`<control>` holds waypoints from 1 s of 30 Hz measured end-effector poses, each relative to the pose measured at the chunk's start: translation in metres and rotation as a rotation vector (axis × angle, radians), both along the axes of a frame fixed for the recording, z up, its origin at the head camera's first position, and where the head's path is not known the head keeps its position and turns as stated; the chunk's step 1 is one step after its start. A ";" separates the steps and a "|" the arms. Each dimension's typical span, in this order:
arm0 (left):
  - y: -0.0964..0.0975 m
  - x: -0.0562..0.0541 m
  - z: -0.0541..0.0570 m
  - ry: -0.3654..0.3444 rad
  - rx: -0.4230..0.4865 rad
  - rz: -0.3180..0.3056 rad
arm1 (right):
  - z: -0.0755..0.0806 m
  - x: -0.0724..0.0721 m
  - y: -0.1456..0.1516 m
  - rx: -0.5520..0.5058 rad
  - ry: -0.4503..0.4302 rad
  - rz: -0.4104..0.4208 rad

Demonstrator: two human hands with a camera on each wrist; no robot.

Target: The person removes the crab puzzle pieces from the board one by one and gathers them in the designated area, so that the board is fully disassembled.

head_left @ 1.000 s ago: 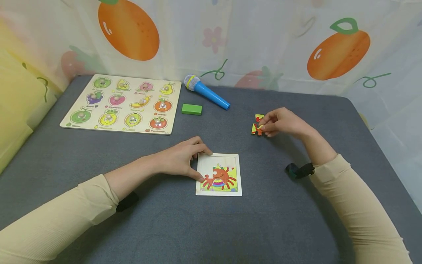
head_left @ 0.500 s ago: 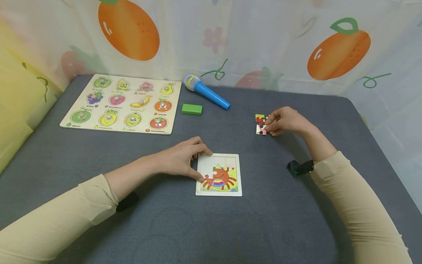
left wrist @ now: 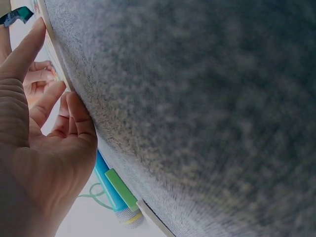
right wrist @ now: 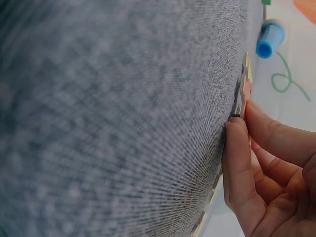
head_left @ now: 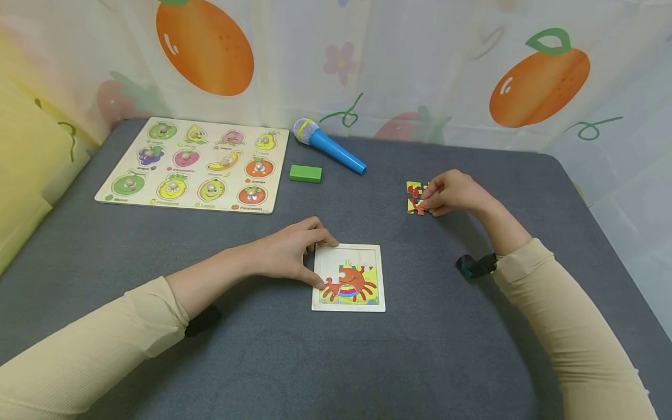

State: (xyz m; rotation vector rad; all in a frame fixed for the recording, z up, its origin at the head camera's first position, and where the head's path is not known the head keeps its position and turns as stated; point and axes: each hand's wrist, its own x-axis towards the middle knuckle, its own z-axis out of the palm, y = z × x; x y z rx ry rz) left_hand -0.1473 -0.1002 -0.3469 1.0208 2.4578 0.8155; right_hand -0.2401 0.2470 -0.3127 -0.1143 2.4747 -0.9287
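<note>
A square wooden jigsaw tray [head_left: 349, 307] lies in front of me, partly filled with pieces that show a red crab [head_left: 357, 283]; its upper left part is bare wood. My left hand [head_left: 289, 251] holds the tray by its left side, thumb on the left rim and fingers at the far left corner. Farther right, my right hand [head_left: 451, 192] pinches a red and yellow jigsaw piece [head_left: 415, 205] between thumb and fingertips, low over the table. Another jigsaw piece [head_left: 413, 188] lies just beyond it. Some pieces are partly hidden behind the right hand's fingers.
A wooden fruit peg puzzle [head_left: 196, 166] lies at the back left. Beside it are a green block [head_left: 305, 174] and a blue toy microphone [head_left: 336, 149]. A fruit-print curtain [head_left: 409, 70] hangs along the far edge of the grey table [head_left: 336, 367].
My right hand has shifted slightly to the right with the piece it pinches, whose face changed from red and yellow to pale pink and back. The left hand and tray have stayed put.
</note>
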 end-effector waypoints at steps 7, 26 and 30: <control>0.000 0.000 0.000 -0.002 -0.001 0.001 | 0.000 -0.001 0.000 0.007 0.003 -0.011; 0.000 0.000 -0.001 0.007 0.004 -0.004 | 0.004 0.002 -0.005 0.052 0.106 -0.024; 0.000 0.000 -0.001 0.007 0.007 -0.004 | 0.007 0.005 -0.009 0.031 0.137 -0.020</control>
